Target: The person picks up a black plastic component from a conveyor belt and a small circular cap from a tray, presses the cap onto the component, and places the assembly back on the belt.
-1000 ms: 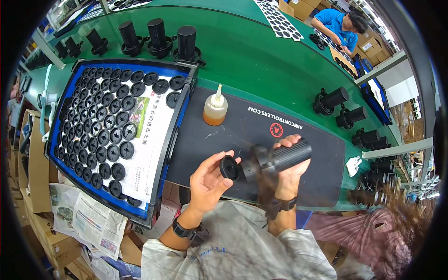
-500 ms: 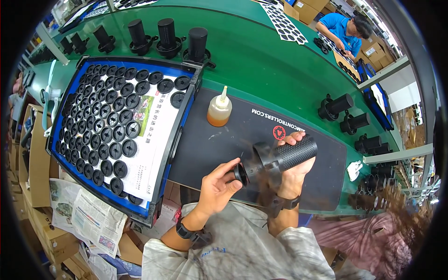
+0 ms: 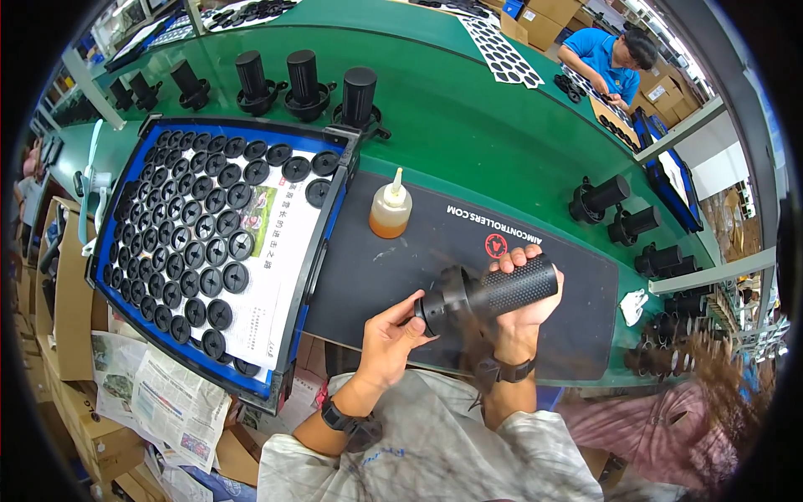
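My right hand is wrapped around a black cylinder with a dimpled surface, which lies tilted above the dark mat. Its wider flanged end points toward my left hand. Between the thumb and fingers of my left hand is a round black cap, pressed against that flanged end. The cap's inner side is hidden. Beyond my hands, a squeeze bottle with amber liquid and a pointed nozzle stands upright on the mat.
To the left, a blue tray with a black rim holds many round black caps on paper. Several black cylinders stand behind it; others lie at the right near a crumpled white tissue. A co-worker in blue sits far right.
The cap in my left hand has come up against the flanged end, where a gap showed before. My right hand and the cylinder have shifted slightly left and down.
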The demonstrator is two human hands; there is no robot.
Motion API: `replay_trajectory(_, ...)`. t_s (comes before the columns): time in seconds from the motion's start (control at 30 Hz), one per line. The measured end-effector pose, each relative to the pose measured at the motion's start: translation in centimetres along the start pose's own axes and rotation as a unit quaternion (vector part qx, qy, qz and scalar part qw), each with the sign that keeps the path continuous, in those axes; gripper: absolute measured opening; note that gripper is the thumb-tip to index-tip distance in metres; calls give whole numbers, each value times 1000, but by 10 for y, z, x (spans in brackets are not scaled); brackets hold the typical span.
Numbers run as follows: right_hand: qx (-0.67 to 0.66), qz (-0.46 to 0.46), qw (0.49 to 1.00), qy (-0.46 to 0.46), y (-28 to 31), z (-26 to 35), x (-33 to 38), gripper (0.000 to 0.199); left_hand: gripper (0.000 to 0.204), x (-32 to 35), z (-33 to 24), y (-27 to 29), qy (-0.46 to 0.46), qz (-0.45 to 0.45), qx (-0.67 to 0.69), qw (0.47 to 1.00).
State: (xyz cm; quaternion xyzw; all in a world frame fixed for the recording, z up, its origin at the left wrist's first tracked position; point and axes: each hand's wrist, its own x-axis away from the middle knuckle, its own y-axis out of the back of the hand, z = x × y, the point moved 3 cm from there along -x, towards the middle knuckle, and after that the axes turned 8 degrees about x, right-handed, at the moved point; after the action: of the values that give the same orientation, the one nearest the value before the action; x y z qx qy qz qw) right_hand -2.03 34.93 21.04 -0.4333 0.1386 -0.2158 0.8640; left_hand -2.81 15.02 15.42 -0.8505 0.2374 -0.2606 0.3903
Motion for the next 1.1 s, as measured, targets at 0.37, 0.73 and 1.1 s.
replay_trajectory(0.37, -15, 38, 999, 8, 14, 4, 2, 38, 52, -11, 7, 0, 36, -4, 46, 998)
replay_trajectory(0.73, 27, 53, 998, 35, -1, 34, 0, 41, 57, -7, -2, -4, 68, 45, 71, 994)
replay_trajectory(1.1, 364, 98, 921, 103, 6, 1, -24, 49, 75, 67, -39, 13, 96, 266, -48, 958)
